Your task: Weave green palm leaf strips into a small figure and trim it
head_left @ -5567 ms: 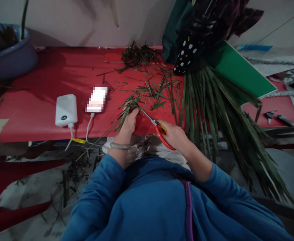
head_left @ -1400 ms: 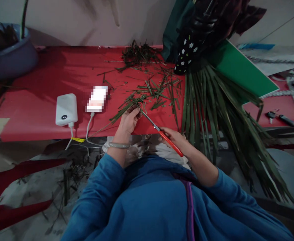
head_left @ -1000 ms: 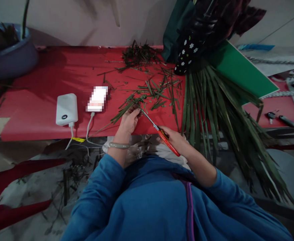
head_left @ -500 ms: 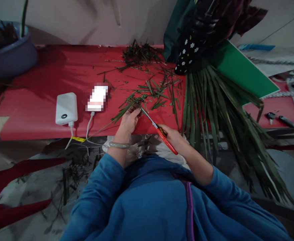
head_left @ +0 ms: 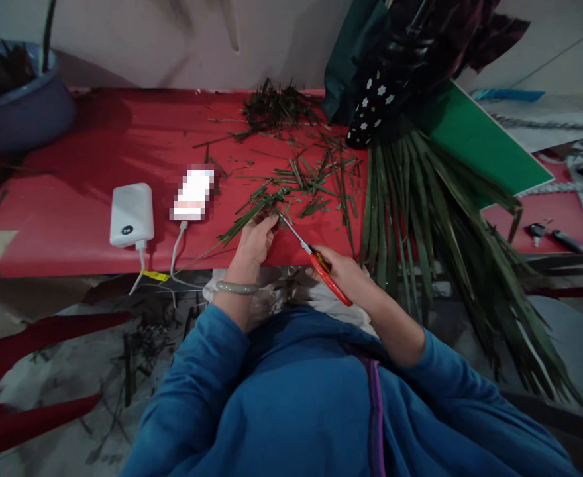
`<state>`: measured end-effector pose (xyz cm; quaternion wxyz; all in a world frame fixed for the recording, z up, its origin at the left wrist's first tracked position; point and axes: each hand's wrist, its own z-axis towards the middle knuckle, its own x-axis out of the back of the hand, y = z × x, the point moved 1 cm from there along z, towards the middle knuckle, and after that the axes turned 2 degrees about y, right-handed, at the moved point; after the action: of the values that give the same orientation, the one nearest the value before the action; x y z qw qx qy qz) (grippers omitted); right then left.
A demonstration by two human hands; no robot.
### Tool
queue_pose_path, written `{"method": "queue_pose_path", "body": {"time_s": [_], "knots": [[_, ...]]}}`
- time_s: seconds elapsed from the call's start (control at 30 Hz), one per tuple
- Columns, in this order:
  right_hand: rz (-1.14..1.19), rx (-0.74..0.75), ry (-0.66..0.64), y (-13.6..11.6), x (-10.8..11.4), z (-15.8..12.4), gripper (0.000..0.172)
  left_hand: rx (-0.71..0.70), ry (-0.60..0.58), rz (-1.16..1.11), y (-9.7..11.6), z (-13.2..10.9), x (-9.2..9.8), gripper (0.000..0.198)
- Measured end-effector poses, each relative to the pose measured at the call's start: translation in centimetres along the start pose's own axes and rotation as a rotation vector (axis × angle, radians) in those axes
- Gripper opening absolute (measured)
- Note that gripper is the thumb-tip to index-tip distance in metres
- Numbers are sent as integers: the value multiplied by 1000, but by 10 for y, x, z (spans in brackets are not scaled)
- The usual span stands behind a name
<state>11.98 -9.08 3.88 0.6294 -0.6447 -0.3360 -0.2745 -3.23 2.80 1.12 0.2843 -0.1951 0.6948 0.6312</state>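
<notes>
My left hand (head_left: 258, 240) is closed on a small bundle of green leaf strips (head_left: 236, 224) near the table's front edge, a grey bangle on the wrist. Red-handled scissors (head_left: 330, 281) are in my right hand (head_left: 341, 270). Their blades point up and left, with the tips at the fingers of my left hand; whether the blades are apart is too small to tell. Cut leaf pieces (head_left: 314, 177) lie scattered just beyond both hands on the red table (head_left: 157, 126).
A white power bank (head_left: 131, 215) and a lit phone (head_left: 193, 195), both cabled, lie at left. Behind them stands a blue basin (head_left: 23, 109). A dark clippings pile (head_left: 276, 106) is at the back. Long palm leaves (head_left: 405, 218) hang over the front edge at right, beside a green board (head_left: 485, 146).
My left hand and the leaf strips have shifted very slightly to the left and down. The scissors have barely moved.
</notes>
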Motion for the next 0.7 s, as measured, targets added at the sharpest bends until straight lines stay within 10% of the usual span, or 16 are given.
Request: {"method": "queue_pose_path", "body": {"time_s": [0.7], "knots": [[-195, 14, 23, -7, 10, 3, 51, -40, 1, 87, 2, -1, -2, 11]]}}
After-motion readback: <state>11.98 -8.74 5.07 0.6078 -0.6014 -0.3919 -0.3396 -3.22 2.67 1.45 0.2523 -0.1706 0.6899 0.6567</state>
